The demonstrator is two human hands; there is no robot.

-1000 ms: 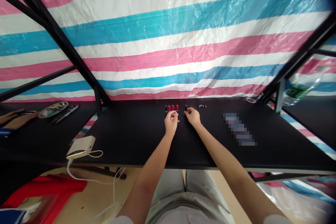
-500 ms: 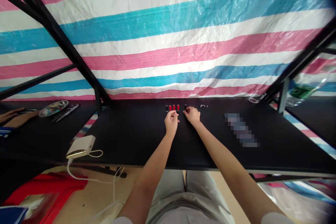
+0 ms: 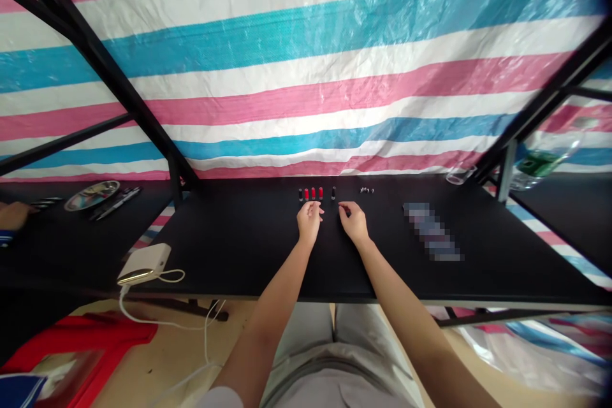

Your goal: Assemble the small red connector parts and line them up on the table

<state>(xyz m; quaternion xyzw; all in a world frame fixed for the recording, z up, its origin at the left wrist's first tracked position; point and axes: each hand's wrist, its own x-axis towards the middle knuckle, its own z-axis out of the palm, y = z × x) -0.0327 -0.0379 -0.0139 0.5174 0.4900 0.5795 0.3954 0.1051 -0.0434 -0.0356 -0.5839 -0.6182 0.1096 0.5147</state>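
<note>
A row of small upright cylinders stands near the far edge of the black table (image 3: pixel 239 248): a black one (image 3: pixel 301 195), three red ones (image 3: pixel 313 193), and a separate black one (image 3: pixel 333 192) to their right. My left hand (image 3: pixel 309 220) rests just below the red ones, with its fingers curled inward. My right hand (image 3: pixel 352 222) lies on the table below the separate black cylinder, fingertips pointing left. Neither hand touches the row. Whether either hand holds something tiny is too small to tell. Several tiny metal pieces (image 3: pixel 366 190) lie further right.
A pixelated object (image 3: pixel 433 231) lies on the table's right side. A white power bank (image 3: pixel 143 263) with a cable sits at the front left corner. On a separate table at left are a metal dish (image 3: pixel 92 196), pens (image 3: pixel 115 203) and a co-worker's hand (image 3: pixel 13 215).
Both hands have drawn back from the row toward me, and the right hand has moved away from the separate black cylinder. The row itself looks unchanged.
</note>
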